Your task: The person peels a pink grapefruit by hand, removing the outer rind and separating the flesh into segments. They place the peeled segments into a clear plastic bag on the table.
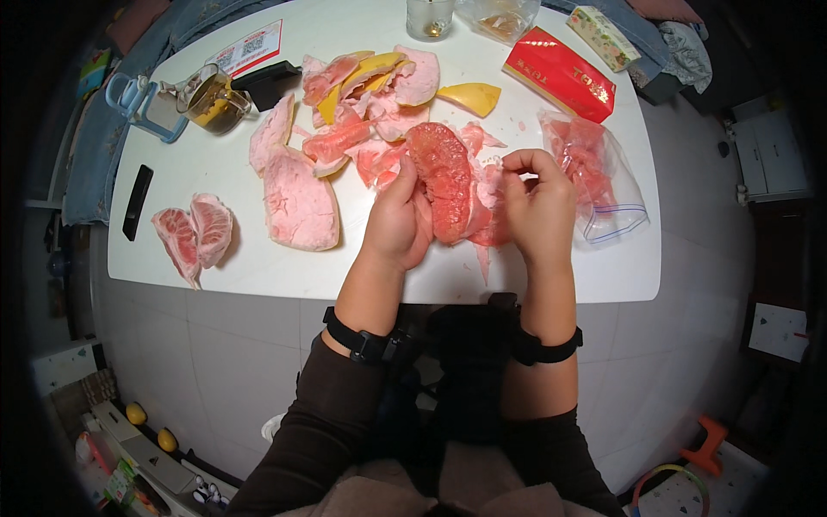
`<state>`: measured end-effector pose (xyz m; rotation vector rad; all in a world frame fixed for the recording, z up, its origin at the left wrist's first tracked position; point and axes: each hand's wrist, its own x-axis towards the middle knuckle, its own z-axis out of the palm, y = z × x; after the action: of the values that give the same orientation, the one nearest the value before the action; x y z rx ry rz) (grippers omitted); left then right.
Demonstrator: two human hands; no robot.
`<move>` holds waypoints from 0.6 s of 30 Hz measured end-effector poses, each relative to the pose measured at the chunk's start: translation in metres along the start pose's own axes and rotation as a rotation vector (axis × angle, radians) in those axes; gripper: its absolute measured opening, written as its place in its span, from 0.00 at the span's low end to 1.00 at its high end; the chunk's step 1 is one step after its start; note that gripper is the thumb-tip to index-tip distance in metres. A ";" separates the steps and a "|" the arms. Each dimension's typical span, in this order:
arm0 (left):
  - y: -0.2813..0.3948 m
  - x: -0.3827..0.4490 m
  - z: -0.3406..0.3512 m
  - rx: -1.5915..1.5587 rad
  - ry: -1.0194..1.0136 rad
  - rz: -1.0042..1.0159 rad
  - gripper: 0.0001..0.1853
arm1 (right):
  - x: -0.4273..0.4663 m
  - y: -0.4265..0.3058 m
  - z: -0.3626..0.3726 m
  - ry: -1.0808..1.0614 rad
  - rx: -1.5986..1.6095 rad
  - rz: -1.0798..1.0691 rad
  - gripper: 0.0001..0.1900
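My left hand holds a large red pomelo segment, its thumb along the near side. Pale membrane hangs peeled back from the segment's right side. My right hand pinches the edge of that membrane between thumb and fingertips. Under and behind both hands lie torn membrane scraps. Two unpeeled pomelo segments, still joined, rest at the left front of the table. To the right of my right hand is a clear zip bag with peeled red pulp inside.
Thick pomelo rind and a heap of yellow-skinned peel cover the table's middle. A glass mug, a black stand, and a blue holder stand left. Behind are a drinking glass and a red tissue pack.
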<state>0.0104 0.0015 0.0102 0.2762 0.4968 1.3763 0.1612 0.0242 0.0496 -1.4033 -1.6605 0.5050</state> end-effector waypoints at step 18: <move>0.010 -0.003 -0.008 -0.163 -0.321 -0.139 0.35 | -0.009 -0.009 0.016 -0.300 0.256 0.111 0.29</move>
<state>-0.0024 -0.0001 0.0087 0.3161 0.1335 1.2013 0.1424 0.0172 0.0447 -1.2792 -1.6840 0.9970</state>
